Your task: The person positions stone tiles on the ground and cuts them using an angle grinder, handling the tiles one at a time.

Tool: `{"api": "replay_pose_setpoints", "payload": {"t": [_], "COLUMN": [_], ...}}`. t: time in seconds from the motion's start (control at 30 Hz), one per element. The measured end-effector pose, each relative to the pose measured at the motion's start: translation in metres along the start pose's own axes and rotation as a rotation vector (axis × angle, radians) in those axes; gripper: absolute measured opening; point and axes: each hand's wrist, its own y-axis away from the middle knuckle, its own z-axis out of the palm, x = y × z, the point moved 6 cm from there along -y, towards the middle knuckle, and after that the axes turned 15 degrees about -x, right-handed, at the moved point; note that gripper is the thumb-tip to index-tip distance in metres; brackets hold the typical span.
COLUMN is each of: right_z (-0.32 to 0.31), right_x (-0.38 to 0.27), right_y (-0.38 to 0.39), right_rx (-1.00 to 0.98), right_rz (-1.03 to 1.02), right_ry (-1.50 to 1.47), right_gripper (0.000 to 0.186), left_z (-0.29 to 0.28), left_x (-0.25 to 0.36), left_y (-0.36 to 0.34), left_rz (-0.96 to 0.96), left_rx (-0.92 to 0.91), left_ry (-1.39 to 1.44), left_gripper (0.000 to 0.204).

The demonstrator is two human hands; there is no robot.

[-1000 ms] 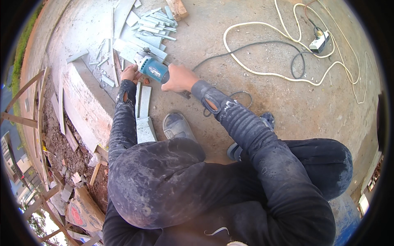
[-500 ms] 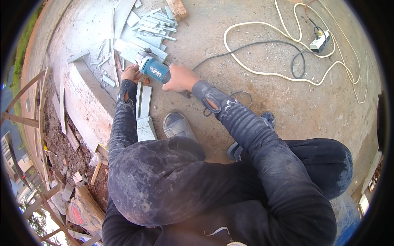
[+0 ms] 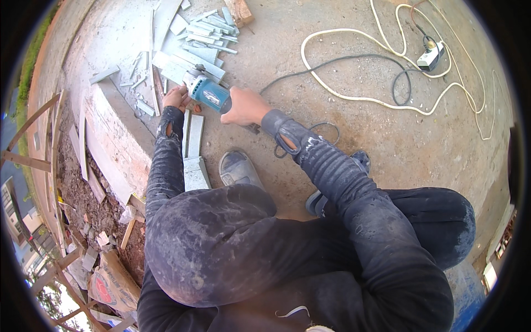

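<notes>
My right hand [image 3: 247,107] is wrapped round the rear body of a teal angle grinder [image 3: 211,93], whose head points to the far left. Close beside that head, my left hand [image 3: 176,98] has its fingers bent together; what they hold is hidden. Pale grey tile pieces [image 3: 176,67] lie just beyond the grinder head. Nearer to me, long tile strips [image 3: 195,135] and a squarer tile piece [image 3: 196,172] lie beside my left forearm. The grinder's disc cannot be made out clearly.
A heap of cut tile strips [image 3: 213,33] lies at the far side by a wooden block [image 3: 238,12]. A dark cord [image 3: 332,60] runs right towards a white socket box [image 3: 430,57] among cream cable loops [image 3: 354,98]. Left is a concrete ledge [image 3: 119,124] with rubble [image 3: 102,193] below.
Both hands and the grinder stay almost in place. The grinder and my right hand have shifted very slightly to the right.
</notes>
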Motion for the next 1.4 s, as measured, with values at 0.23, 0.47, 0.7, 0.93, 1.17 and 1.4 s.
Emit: {"api": "replay_pose_setpoints", "payload": {"t": [0.23,0.47,0.7,0.93,1.17,1.4], "right_z": [0.000,0.003,0.003,0.004,0.006,0.006], "right_x": [0.000,0.002,0.004,0.004,0.007,0.008], "right_y": [-0.002,0.000,0.003,0.001,0.004,0.011], "right_rx": [-0.004,0.002,-0.015,-0.008,0.051,0.028], "right_rz": [0.007,-0.007,0.018,0.013,-0.064,-0.051], "right_ry": [0.007,0.020,0.013,0.021,0.038,0.030], "right_gripper": [0.066,0.066,0.066,0.066,0.062,0.063], "left_z": [-0.001,-0.002,-0.002,-0.005,-0.009,-0.007], "left_x": [-0.002,-0.003,-0.004,-0.007,-0.008,-0.006], "left_y": [-0.004,-0.003,-0.005,-0.010,-0.015,-0.011], "left_rz": [0.005,-0.009,-0.012,-0.014,-0.008,-0.015], "left_rx": [-0.026,-0.035,-0.047,-0.046,-0.060,-0.054], "left_ry": [0.015,0.018,0.012,0.025,0.033,0.040], "left_gripper": [0.015,0.014,0.016,0.020,0.031,0.042]}}
